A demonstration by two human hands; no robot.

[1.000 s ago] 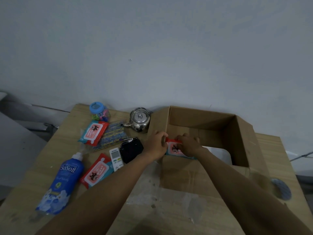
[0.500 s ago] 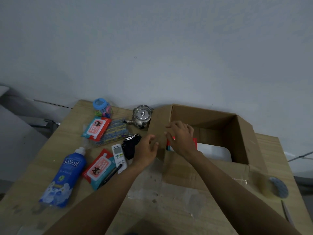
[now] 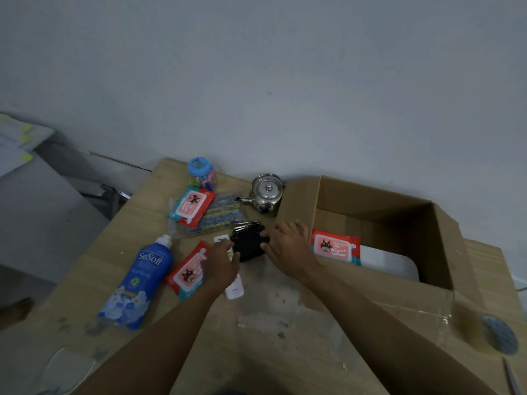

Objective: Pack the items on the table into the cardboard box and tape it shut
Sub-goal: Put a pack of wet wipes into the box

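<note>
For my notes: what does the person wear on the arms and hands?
Nothing visible. Both forearms are bare to the picture's edge, without sleeves. The left hand and right hand show no gloves, watch, bracelet or rings.

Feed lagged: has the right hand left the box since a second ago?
Yes. The right hand moved left, out of the cardboard box, to the black pouch.
</note>
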